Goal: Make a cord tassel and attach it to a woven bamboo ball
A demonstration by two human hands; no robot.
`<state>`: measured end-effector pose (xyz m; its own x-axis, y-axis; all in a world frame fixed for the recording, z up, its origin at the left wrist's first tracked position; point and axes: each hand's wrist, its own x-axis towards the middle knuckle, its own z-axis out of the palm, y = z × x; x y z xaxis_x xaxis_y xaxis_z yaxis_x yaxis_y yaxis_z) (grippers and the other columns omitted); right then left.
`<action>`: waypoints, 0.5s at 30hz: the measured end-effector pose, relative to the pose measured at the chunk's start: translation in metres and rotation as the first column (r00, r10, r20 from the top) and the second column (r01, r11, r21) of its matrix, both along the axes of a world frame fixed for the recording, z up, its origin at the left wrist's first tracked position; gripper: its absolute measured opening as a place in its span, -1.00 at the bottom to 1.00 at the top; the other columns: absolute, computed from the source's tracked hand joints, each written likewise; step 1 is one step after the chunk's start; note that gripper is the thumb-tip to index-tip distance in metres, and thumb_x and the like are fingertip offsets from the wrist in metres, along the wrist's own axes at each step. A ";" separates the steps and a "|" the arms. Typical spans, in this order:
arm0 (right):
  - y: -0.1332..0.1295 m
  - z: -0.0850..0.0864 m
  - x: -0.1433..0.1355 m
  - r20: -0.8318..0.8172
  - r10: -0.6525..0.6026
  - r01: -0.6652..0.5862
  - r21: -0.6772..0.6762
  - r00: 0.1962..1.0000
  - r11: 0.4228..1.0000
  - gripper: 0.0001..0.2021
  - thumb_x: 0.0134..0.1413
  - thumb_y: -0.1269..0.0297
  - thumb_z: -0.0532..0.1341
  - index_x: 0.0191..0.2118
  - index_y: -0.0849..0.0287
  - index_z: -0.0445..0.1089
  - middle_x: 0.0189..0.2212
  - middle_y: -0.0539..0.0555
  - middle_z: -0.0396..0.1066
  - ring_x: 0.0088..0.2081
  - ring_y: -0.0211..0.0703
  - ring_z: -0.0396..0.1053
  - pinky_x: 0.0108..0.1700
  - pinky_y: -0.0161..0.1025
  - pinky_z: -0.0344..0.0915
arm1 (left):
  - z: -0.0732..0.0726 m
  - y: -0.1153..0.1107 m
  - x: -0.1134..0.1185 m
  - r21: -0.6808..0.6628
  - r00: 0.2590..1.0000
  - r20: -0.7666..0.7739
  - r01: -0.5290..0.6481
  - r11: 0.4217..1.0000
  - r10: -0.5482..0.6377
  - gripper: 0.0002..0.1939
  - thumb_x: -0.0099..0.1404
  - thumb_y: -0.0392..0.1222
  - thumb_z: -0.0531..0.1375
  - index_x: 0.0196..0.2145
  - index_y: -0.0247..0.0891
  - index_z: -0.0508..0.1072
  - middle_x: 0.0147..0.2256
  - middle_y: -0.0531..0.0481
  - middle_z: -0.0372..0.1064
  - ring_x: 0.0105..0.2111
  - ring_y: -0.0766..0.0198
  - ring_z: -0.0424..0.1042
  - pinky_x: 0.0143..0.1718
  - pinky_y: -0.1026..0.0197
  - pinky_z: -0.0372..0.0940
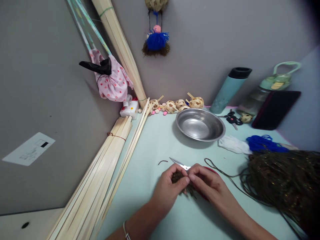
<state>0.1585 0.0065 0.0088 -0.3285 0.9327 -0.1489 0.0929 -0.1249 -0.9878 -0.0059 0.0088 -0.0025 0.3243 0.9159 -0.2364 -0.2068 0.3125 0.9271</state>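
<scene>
Head view: two hands, both mine, over one pale green surface. The fingers of my left hand are curled narrow around one small brown yarn bundle, which sits between my hands. The fingers of my right hand are pinched narrow against my left fingertips at the bundle; I cannot tell what lies between them. One pair of scissors lies just beyond, its red handle partly under my right hand. One short brown strand lies near the scissor tip. Farther back: one steel bowl. To the right: one large brown yarn heap, one blue yarn bundle, one white yarn bundle, two bottles. To the left: one tied bundle of pale strips on the surface, a second upright at the wall.
</scene>
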 end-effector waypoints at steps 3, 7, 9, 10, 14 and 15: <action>0.002 0.000 0.001 -0.049 -0.013 0.011 -0.045 0.999 0.999 -0.68 0.27 -0.01 0.18 -0.34 0.15 0.34 -0.47 0.03 0.40 -0.37 -0.11 0.38 -0.30 -0.20 0.24 | 0.001 0.001 0.000 -0.020 1.000 0.010 0.002 1.000 -0.002 -0.74 0.20 -0.04 0.28 -0.34 -0.27 0.34 -0.53 0.13 0.27 -0.54 0.39 0.29 -0.40 0.28 0.16; 0.003 0.001 0.001 -0.051 -0.077 0.074 -0.060 0.996 0.995 -0.64 0.16 -0.08 0.26 -0.35 0.16 0.37 -0.53 0.02 0.37 -0.42 -0.10 0.37 -0.34 -0.18 0.29 | 0.001 0.002 0.001 -0.021 1.000 0.006 -0.017 1.000 0.017 -0.75 0.23 -0.03 0.24 -0.35 -0.27 0.34 -0.51 0.12 0.26 -0.55 0.40 0.29 -0.40 0.27 0.16; 0.003 0.001 0.000 -0.057 -0.104 0.100 -0.057 0.993 0.993 -0.63 0.12 -0.09 0.29 -0.36 0.17 0.39 -0.56 0.02 0.36 -0.46 -0.12 0.35 -0.36 -0.17 0.30 | 0.001 0.002 0.001 -0.021 1.000 -0.001 -0.014 1.000 0.014 -0.76 0.24 -0.03 0.23 -0.34 -0.27 0.35 -0.51 0.12 0.27 -0.55 0.40 0.29 -0.40 0.27 0.16; 0.003 0.000 0.000 -0.062 -0.107 0.104 -0.055 0.992 0.993 -0.63 0.10 -0.08 0.30 -0.37 0.17 0.40 -0.56 0.01 0.35 -0.47 -0.13 0.34 -0.37 -0.17 0.31 | 0.000 0.002 0.001 -0.023 1.000 -0.004 -0.011 1.000 0.011 -0.76 0.24 -0.03 0.23 -0.34 -0.27 0.35 -0.51 0.12 0.27 -0.55 0.39 0.29 -0.40 0.27 0.16; 0.004 -0.006 0.001 -0.049 -0.104 0.101 -0.071 0.993 0.992 -0.63 0.07 -0.09 0.32 -0.35 0.16 0.40 -0.57 -0.01 0.33 -0.50 -0.16 0.31 -0.38 -0.17 0.29 | 0.002 0.002 0.001 -0.029 1.000 -0.006 0.011 1.000 -0.011 -0.75 0.20 -0.03 0.25 -0.34 -0.27 0.35 -0.55 0.12 0.26 -0.55 0.37 0.28 -0.41 0.26 0.16; 0.004 -0.007 0.001 -0.045 -0.102 0.099 -0.074 0.994 0.992 -0.63 0.08 -0.09 0.32 -0.34 0.16 0.40 -0.55 -0.01 0.34 -0.49 -0.16 0.32 -0.38 -0.18 0.28 | 0.002 0.002 0.000 -0.030 1.000 -0.004 0.016 0.999 -0.017 -0.75 0.19 -0.04 0.26 -0.34 -0.27 0.35 -0.55 0.12 0.26 -0.55 0.37 0.28 -0.41 0.26 0.16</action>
<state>0.1599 0.0101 0.0013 -0.2420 0.9489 -0.2027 0.0287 -0.2018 -0.9790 -0.0056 0.0104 -0.0003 0.3383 0.9029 -0.2652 -0.1979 0.3438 0.9179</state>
